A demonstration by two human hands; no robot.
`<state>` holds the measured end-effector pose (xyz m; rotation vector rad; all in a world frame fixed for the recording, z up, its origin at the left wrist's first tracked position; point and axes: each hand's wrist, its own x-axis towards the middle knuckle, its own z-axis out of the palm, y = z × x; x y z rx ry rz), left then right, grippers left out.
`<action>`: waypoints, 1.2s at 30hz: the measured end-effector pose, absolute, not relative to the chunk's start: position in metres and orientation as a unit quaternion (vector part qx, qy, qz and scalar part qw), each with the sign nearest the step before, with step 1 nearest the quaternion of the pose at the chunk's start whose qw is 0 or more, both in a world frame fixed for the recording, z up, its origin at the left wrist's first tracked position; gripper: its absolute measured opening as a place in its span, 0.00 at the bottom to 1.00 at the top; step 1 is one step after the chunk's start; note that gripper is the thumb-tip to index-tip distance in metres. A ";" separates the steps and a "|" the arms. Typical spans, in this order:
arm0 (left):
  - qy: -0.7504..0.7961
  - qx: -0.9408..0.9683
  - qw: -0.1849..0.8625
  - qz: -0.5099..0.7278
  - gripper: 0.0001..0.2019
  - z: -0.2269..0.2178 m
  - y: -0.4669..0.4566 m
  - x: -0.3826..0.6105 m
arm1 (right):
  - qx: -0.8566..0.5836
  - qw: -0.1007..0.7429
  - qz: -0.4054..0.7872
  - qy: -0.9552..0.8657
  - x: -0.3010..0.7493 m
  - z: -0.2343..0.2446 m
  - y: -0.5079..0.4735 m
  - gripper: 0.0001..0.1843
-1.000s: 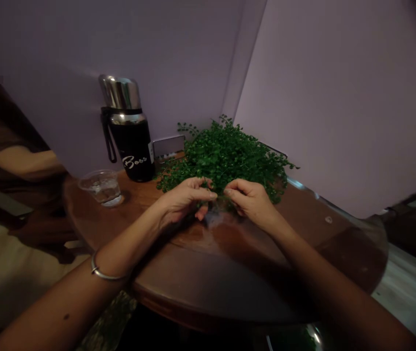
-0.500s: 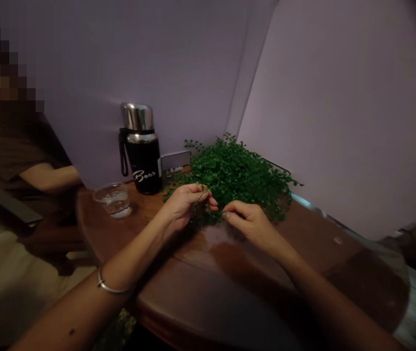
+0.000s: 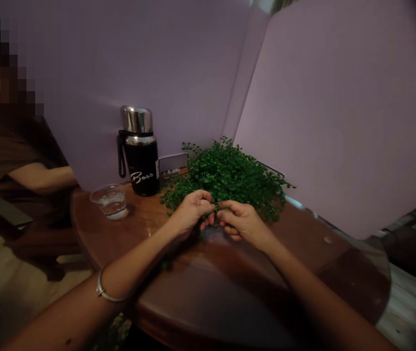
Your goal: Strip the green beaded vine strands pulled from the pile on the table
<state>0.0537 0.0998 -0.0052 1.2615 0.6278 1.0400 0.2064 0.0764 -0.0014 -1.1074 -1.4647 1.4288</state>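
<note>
A bushy green plant (image 3: pixel 233 170) with many small round leaves spreads over the wooden table (image 3: pixel 208 282). Before its front edge, my left hand (image 3: pixel 195 212) pinches a thin plant stem (image 3: pixel 216 206), and a silver bangle circles that wrist. My right hand (image 3: pixel 239 220) has its fingertips closed on the same stem, almost touching the left fingers. Most of the stem is hidden by the fingers. What the plant stands in is largely covered by leaves and hands.
Left of the plant stand a black flask (image 3: pixel 142 156) with a steel lid and a clear plastic cup (image 3: pixel 110 201) of liquid. A phone-like flat thing (image 3: pixel 173 165) leans on the wall behind. Another person's arm (image 3: pixel 43 178) rests at far left.
My hands have come closer together, the right one shifting left to meet the left at the stem. The view has shifted slightly.
</note>
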 end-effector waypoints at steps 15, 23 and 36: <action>0.325 0.629 0.639 0.300 0.08 0.004 0.099 0.042 | -0.447 0.281 0.416 -0.741 0.219 0.003 0.073 0.12; 0.229 0.532 0.776 0.251 0.06 0.007 0.104 0.029 | -0.437 0.243 0.549 -0.669 0.232 0.013 0.071 0.13; 0.162 0.392 0.790 0.442 0.16 0.004 0.131 0.012 | -0.389 0.412 0.727 -0.389 0.219 0.003 0.085 0.12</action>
